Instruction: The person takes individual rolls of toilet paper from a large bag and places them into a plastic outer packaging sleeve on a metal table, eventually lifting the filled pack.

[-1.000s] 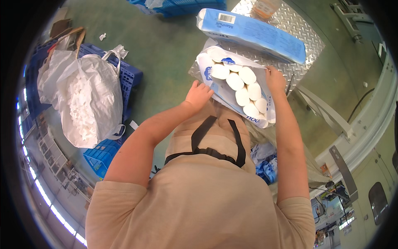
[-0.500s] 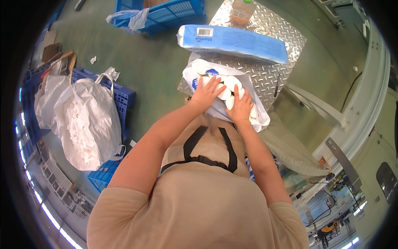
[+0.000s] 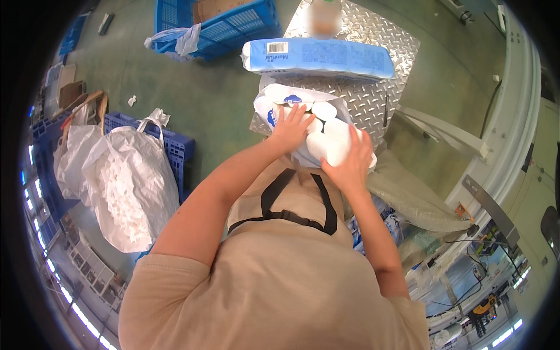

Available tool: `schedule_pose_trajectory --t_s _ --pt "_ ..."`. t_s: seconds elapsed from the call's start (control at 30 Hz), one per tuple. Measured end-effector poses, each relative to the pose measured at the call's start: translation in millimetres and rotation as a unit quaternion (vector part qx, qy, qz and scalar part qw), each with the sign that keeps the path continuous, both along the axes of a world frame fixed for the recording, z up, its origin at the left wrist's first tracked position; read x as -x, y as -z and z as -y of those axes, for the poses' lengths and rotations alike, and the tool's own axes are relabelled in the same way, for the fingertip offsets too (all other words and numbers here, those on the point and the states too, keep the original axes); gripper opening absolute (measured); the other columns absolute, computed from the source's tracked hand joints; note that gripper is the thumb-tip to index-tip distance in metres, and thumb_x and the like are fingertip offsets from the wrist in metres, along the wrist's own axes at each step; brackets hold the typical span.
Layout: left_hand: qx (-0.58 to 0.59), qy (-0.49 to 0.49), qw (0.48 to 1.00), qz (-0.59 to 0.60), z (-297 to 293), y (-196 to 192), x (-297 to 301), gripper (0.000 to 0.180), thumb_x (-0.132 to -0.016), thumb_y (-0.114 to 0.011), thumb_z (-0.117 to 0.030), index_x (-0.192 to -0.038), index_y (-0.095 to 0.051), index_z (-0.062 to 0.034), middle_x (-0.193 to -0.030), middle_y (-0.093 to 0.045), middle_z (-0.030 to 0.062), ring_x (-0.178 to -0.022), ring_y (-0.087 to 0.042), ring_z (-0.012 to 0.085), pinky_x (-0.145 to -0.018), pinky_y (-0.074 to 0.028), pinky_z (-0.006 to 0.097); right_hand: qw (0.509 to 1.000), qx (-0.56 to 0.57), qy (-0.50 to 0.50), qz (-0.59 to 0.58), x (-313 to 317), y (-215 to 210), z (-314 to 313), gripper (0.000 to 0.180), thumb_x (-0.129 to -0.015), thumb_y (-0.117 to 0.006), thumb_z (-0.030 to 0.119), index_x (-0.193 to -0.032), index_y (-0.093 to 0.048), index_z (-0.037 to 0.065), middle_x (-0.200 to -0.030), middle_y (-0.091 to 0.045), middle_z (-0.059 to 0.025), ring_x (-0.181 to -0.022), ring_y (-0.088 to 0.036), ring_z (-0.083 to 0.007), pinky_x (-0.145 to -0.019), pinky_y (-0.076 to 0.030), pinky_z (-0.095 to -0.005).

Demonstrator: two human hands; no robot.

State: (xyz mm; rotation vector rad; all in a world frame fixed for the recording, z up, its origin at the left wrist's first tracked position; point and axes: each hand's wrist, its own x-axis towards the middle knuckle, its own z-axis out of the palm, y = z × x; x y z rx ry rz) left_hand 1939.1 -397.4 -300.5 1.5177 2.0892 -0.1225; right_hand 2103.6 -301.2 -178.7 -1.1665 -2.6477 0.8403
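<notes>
Right in front of my body, an opened white plastic bag (image 3: 344,104) with blue print holds several white paper rolls (image 3: 324,110). My left hand (image 3: 290,130) lies with fingers spread over the rolls on the bag's left side. On the right, my right hand (image 3: 353,163) curls thumb and fingers around a white roll (image 3: 328,148) that sits raised above the others. Beyond the bag, a long blue-wrapped pack (image 3: 326,59) lies across the metal diamond-plate table (image 3: 373,105).
A blurred bottle (image 3: 324,20) stands at the table's far side. A thin dark tool (image 3: 385,111) lies near its right edge. Blue crates (image 3: 233,32) are on the floor beyond. To the left, a large white sack (image 3: 125,192) of white scraps leans by a dark blue pallet (image 3: 179,146).
My right hand has shifted right and closed around a roll, which has come up above the rest. My left hand stays on the rolls. The whole view has shifted slightly.
</notes>
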Motion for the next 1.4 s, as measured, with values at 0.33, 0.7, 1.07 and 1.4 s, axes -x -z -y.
schedule_pose_trajectory --t_s 0.33,0.7,1.07,1.4 --pt "-0.029 -0.399 0.416 0.817 -65 -203 -8 0.059 -0.088 -0.053 -0.046 -0.135 -0.037 -0.0136 -0.126 -0.046 0.0131 -0.112 -0.051 0.0244 -0.093 -0.043 0.039 0.849 0.347 0.113 -0.382 -37 -119 -30 0.091 -0.068 -0.075 0.023 -0.139 -0.022 0.003 -0.142 -0.022 -0.017 -0.127 -0.033 -0.0298 -0.102 -0.032 -0.0418" --pt "0.091 -0.384 0.205 0.896 -106 -229 -26 0.053 -0.086 -0.048 -0.04 -0.13 -0.044 -0.0097 -0.116 -0.055 0.0162 -0.094 -0.061 0.0303 -0.095 -0.044 0.045 0.96 -0.155 0.019 -0.232 -59 -180 11 0.052 -0.068 -0.074 0.013 -0.117 -0.055 0.014 -0.125 -0.041 -0.0164 -0.112 -0.046 -0.0322 -0.087 -0.046 -0.0401" --pt "0.271 -0.104 -0.122 0.949 -112 -228 -36 0.04 -0.092 -0.047 -0.03 -0.129 -0.039 -0.0176 -0.091 -0.05 0.0069 -0.059 -0.063 0.0118 -0.072 -0.051 0.038 0.82 -0.453 0.198 -0.289 -157 -223 15 0.061 -0.073 -0.074 0.006 -0.121 -0.035 0.004 -0.115 -0.046 -0.02 -0.099 -0.054 -0.0337 -0.086 -0.048 -0.0446" --pt "0.257 -0.219 0.076 0.938 -93 -205 -44 0.057 -0.092 -0.044 -0.046 -0.136 -0.032 -0.0121 -0.101 -0.046 0.0131 -0.084 -0.063 0.0257 -0.087 -0.047 0.048 0.536 0.049 0.674 -0.505 -379 -185 -73 0.051 -0.075 -0.074 0.04 -0.103 -0.053 0.003 -0.091 -0.059 -0.0083 -0.075 -0.057 -0.0167 -0.054 -0.046 -0.0268"
